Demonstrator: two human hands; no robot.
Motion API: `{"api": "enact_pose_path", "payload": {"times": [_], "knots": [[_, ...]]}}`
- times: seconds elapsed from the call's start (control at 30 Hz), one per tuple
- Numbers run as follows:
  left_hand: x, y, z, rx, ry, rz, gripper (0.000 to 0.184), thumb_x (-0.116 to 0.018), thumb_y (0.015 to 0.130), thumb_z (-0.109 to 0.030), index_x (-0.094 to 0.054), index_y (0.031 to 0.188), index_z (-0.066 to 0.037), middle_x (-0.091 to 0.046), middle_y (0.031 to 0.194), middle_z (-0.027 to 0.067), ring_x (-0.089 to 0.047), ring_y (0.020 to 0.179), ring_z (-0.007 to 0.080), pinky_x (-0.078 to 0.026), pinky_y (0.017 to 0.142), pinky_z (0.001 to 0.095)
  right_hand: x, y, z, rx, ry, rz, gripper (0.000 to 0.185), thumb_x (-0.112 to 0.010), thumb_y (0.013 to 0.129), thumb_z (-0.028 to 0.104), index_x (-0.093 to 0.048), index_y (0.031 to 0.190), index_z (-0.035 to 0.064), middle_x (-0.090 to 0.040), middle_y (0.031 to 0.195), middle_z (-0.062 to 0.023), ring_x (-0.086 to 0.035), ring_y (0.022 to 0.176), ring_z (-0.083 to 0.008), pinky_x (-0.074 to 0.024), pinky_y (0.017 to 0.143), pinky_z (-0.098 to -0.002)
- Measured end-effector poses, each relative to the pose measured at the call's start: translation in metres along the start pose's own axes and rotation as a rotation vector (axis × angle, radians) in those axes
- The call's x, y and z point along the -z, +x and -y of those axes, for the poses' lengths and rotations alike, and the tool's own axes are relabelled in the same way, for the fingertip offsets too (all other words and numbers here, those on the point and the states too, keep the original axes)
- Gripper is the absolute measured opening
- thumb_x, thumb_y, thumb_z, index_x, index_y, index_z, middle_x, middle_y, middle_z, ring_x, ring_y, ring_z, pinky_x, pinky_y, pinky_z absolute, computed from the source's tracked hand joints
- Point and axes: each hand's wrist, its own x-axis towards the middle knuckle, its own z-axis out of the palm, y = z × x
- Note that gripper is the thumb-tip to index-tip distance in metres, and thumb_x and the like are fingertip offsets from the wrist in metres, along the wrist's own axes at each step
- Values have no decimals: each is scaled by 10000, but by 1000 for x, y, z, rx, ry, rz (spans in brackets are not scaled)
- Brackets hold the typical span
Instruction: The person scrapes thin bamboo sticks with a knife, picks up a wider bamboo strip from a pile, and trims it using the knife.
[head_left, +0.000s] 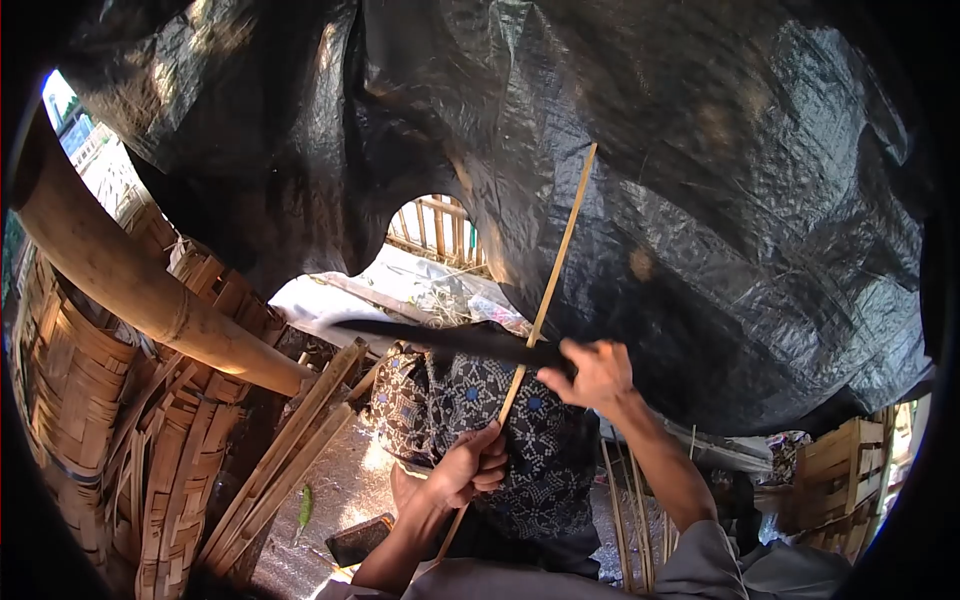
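Observation:
A long thin bamboo strip (565, 245) slants up from the lap toward the black sheet. My left hand (471, 463) is closed round its lower part, fingers wrapped over it. Higher up, my right hand (597, 374) grips the handle of a dark long-bladed knife (440, 338), whose blade points left and is blurred toward its tip. The knife crosses the strip just left of my right hand; whether its edge touches the strip cannot be made out. Patterned dark cloth (480, 400) covers my lap beneath both hands.
A black plastic sheet (700, 200) hangs ahead. At the left are a thick bamboo pole (160, 305), woven bamboo baskets (85, 390) and upright split bamboo pieces (285, 465). More thin strips (625, 515) stand at the lower right, near a wooden crate (840, 475).

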Motion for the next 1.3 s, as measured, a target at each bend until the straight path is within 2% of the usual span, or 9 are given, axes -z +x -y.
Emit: {"api": "enact_pose_path", "payload": {"times": [0.27, 0.4, 0.43, 0.53, 0.7, 0.87, 1.07, 1.13, 1.3], "knots": [[-3, -1, 1, -14, 47, -49, 408, -390, 957, -344, -282, 608, -164, -180, 521, -73, -155, 398, 52, -111, 367, 231, 1, -5, 1, -33, 5, 41, 609, -529, 709, 686, -653, 729, 90, -563, 467, -85, -571, 401, -232, -427, 384, -364], [1, -8, 12, -31, 47, -18, 406, -397, 955, -349, -284, 611, -168, -186, 519, -72, -145, 403, 58, -115, 374, 232, 9, -6, -1, 245, -98, -159, 569, -549, 689, 688, -565, 607, 125, -489, 398, -43, -506, 332, -209, -395, 354, -342], [-3, -8, 11, -40, 50, -45, 403, -397, 956, -347, -284, 612, -170, -187, 520, -73, -148, 404, 56, -118, 373, 233, 12, -7, -7, 45, -64, 102, 485, -663, 635, 582, -556, 661, 110, -550, 504, -45, -569, 459, -237, -426, 440, -341], [-9, -8, 6, -16, 34, -76, 403, -393, 958, -345, -281, 612, -170, -183, 522, -76, -150, 408, 54, -118, 371, 230, 6, 6, -12, -86, -77, -22, 567, -546, 712, 658, -576, 637, 97, -536, 440, -105, -566, 398, -272, -416, 364, -366], [-5, -7, 9, -2, 8, -46, 399, -386, 957, -350, -293, 617, -164, -173, 512, -75, -134, 394, 56, -106, 362, 234, 20, 3, 3, 86, -34, 118, 537, -599, 695, 612, -577, 653, 77, -545, 488, -72, -549, 419, -278, -425, 413, -354], [-4, -8, 7, -39, 51, -45, 384, -399, 953, -344, -316, 624, -164, -181, 516, -75, -128, 399, 56, -112, 365, 237, 5, -4, 2, 12, 39, 67, 532, -610, 674, 617, -579, 649, 86, -555, 493, -57, -550, 413, -253, -423, 412, -362], [-6, -8, 7, -9, 23, -72, 386, -406, 953, -340, -310, 622, -167, -183, 521, -79, -151, 408, 49, -120, 368, 224, 11, 1, -15, 113, -112, 42, 589, -523, 709, 689, -614, 666, 109, -500, 406, -66, -531, 354, -211, -403, 359, -321], [-8, -8, 8, -8, 7, -73, 385, -408, 953, -341, -313, 623, -166, -181, 522, -79, -151, 403, 47, -113, 364, 225, 4, 7, -21, -80, -64, -39, 608, -482, 742, 691, -622, 692, 102, -531, 434, -97, -556, 383, -252, -433, 370, -360], [-9, -7, 6, -13, 35, -55, 387, -380, 960, -334, -300, 621, -166, -181, 520, -72, -142, 397, 56, -111, 364, 233, 20, 3, -10, 17, -51, 156, 565, -540, 715, 654, -642, 732, 99, -560, 470, -80, -591, 442, -254, -469, 429, -380]]}}
